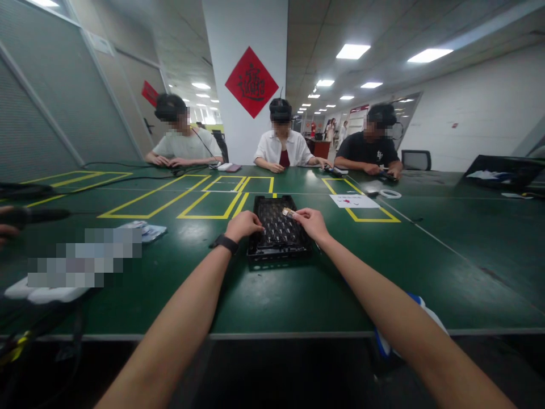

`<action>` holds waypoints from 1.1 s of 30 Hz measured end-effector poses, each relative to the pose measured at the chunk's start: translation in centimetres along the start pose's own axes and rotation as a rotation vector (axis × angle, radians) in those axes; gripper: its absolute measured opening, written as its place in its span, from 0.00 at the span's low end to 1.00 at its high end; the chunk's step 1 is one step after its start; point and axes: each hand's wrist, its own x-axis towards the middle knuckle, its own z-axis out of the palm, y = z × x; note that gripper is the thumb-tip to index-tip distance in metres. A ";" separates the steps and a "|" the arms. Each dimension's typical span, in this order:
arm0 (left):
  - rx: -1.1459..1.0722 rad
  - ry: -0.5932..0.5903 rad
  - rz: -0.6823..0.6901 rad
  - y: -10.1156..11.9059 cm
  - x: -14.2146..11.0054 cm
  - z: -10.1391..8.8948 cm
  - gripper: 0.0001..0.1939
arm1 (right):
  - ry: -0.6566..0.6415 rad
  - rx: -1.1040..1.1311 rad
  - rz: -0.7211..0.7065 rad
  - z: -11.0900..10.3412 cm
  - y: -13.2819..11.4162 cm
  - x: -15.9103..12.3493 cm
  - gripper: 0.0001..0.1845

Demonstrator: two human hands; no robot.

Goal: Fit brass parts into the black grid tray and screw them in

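A black plastic tray (279, 250) with rows of small pockets lies on the green table in front of me. Over its left side is my left hand (244, 226), a dark band on the wrist, fingers curled together at the tray's inner edge; what they pinch, if anything, is too small to make out. My right hand (313, 224) pinches a small gold-and-silver metal part (288, 212) between thumb and fingers, just above the tray's right half. Several small shiny pieces (276, 224) show in the pockets, their kind unclear.
Yellow tape outlines (204, 217) mark the green table (204, 267). A white paper sheet (354, 201) and a white ring (389, 194) lie beyond my right hand. Cables (106, 180) cross the left side. Several people sit opposite; another hand (7, 221) shows at the left edge.
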 end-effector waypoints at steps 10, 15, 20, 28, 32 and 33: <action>0.204 0.038 -0.020 2.3 -1.1 -0.4 0.08 | -0.013 -0.018 -0.005 0.0 -0.3 -0.1 0.13; 0.283 -0.007 0.008 2.7 -0.9 -0.6 0.09 | -0.008 -0.015 0.008 -0.1 0.0 0.1 0.13; 0.319 -0.042 0.069 2.3 -0.9 -0.5 0.09 | -0.003 -0.026 0.001 0.0 0.2 0.2 0.12; 0.084 0.158 0.170 2.1 0.0 1.2 0.12 | -0.013 0.006 0.002 0.0 0.3 0.2 0.13; 0.120 0.288 0.174 1.6 0.3 1.4 0.12 | -0.013 0.013 -0.008 0.0 0.3 0.1 0.12; 0.139 0.307 0.161 1.5 0.2 1.4 0.11 | -0.010 0.009 -0.007 0.0 0.2 0.1 0.12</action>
